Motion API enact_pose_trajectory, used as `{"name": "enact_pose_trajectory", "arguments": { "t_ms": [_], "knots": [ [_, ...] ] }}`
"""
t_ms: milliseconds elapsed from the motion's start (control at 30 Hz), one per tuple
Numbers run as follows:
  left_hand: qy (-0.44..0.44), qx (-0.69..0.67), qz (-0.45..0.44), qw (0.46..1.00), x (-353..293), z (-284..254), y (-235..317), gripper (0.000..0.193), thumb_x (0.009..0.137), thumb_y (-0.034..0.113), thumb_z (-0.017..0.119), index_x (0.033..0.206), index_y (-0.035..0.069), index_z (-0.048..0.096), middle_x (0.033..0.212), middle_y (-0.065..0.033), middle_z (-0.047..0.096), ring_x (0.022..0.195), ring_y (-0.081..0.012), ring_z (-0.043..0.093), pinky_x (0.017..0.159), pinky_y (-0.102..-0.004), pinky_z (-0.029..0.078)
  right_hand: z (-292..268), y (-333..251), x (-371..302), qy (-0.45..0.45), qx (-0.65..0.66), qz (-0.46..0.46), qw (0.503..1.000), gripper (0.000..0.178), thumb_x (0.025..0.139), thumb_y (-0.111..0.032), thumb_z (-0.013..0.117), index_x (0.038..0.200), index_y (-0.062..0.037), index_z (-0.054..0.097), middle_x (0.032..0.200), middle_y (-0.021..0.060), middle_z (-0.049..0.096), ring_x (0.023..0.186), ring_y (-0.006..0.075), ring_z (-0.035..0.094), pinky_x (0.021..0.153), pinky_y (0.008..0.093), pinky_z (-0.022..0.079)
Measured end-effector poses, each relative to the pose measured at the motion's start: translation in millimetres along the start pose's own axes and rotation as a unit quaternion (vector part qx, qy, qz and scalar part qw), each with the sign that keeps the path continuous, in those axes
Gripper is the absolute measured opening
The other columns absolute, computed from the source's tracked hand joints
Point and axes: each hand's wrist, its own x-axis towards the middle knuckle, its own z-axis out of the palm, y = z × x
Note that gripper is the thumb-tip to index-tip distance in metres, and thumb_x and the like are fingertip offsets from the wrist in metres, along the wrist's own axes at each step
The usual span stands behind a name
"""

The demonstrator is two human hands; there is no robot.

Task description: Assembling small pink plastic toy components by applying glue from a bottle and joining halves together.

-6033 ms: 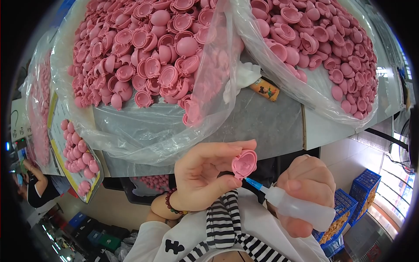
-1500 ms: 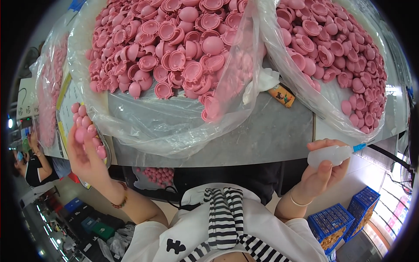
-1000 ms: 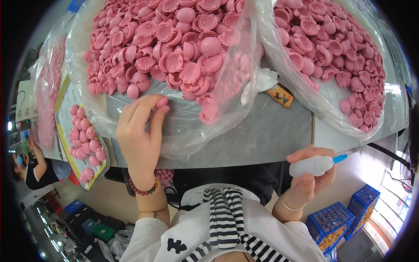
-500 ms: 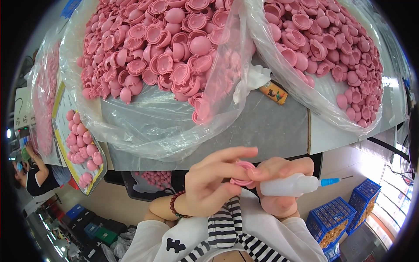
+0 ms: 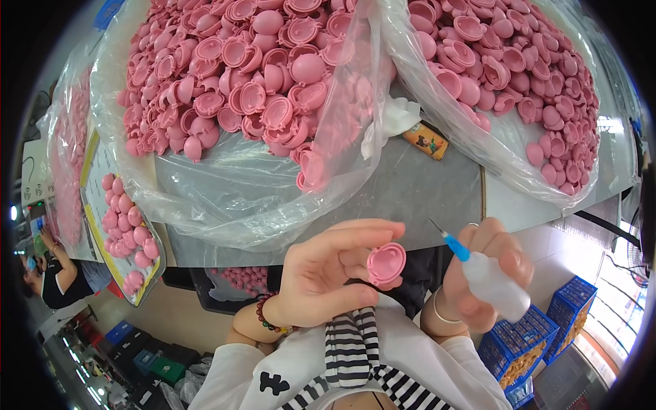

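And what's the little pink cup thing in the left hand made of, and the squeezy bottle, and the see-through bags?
Pink cup-shaped shell: probably moulded plastic, maybe rubbery, with a satin finish; its rim is neat and its colour even.
Squeeze bottle: likely soft plastic, smooth and milky, letting some light through.
See-through bags: thin plastic film, shiny, with wrinkles and bright glints.

Small round pink shell (image 5: 387, 264), hollow face turned up, rim raised, held at the fingertips of the left hand (image 5: 321, 277); translucent white squeeze bottle (image 5: 495, 283) with blue nozzle (image 5: 456, 247) and thin needle (image 5: 435, 225), gripped slantwise in the right hand (image 5: 460, 287), needle pointing up-left, well clear of the shell.
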Motion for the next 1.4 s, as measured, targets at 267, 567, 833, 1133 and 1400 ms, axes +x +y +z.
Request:
{"name": "enact_pose_trajectory", "arguments": {
  "t_ms": [267, 567, 833, 1133, 1400],
  "knots": [
    [-0.003, 0.042, 0.055, 0.998, -2.7, -6.8, -2.5, 0.045, 0.075, -0.013, 0.053, 0.118, -0.008, 0.039, 0.121, -0.0264, 0.044, 0.106, -0.0236, 0.052, 0.087, -0.032, 0.045, 11.0, -19.9, 7.9, -0.054, -0.152, -0.028, 0.986, 0.065, 0.077, -0.06, 0.049, 0.08, 0.005, 0.053, 0.063, 0.004, 0.041, 0.05, 0.0116, 0.036, 0.04, 0.0242, 0.021],
    [0.0, 0.037, 0.043, 0.998, -1.4, -4.7, -0.5, 0.044, 0.075, -0.012, 0.054, 0.117, -0.008, 0.04, 0.12, -0.0273, 0.044, 0.106, -0.0236, 0.051, 0.086, -0.0319, 0.045, 17.1, -19.5, 9.1, -0.065, -0.172, -0.056, 0.981, 0.057, 0.083, -0.05, 0.047, 0.079, 0.0064, 0.054, 0.058, 0.0032, 0.043, 0.046, 0.0121, 0.038, 0.037, 0.0243, 0.024],
    [0.005, 0.03, 0.042, 0.999, -0.9, -5.1, -0.2, 0.044, 0.075, -0.013, 0.055, 0.116, -0.008, 0.041, 0.12, -0.0268, 0.044, 0.104, -0.0229, 0.053, 0.086, -0.0321, 0.046, 22.4, -18.1, 4.8, -0.004, -0.188, -0.042, 0.981, 0.056, 0.077, -0.051, 0.053, 0.078, 0.004, 0.06, 0.058, 0.0023, 0.047, 0.045, 0.0121, 0.04, 0.036, 0.0239, 0.027],
    [0.012, 0.04, 0.05, 0.998, -1.1, -7.7, -0.4, 0.044, 0.072, -0.013, 0.057, 0.114, -0.009, 0.044, 0.118, -0.0267, 0.046, 0.103, -0.0237, 0.054, 0.086, -0.0325, 0.046, 25.3, -13.0, 4.1, 0.033, -0.189, -0.022, 0.981, 0.054, 0.075, -0.051, 0.058, 0.077, 0.0032, 0.064, 0.065, 0.0047, 0.059, 0.043, 0.0105, 0.041, 0.035, 0.0231, 0.029],
    [0.027, 0.062, 0.055, 0.996, -0.1, -5.8, 1.9, 0.042, 0.071, -0.012, 0.059, 0.111, -0.01, 0.047, 0.116, -0.0254, 0.048, 0.101, -0.0244, 0.055, 0.085, -0.0328, 0.047, 23.0, -9.8, 4.2, -0.003, -0.213, -0.026, 0.977, 0.064, 0.083, -0.055, 0.04, 0.082, 0.0061, 0.057, 0.058, 0.0038, 0.043, 0.046, 0.0123, 0.038, 0.038, 0.0248, 0.023]
  ]
}}
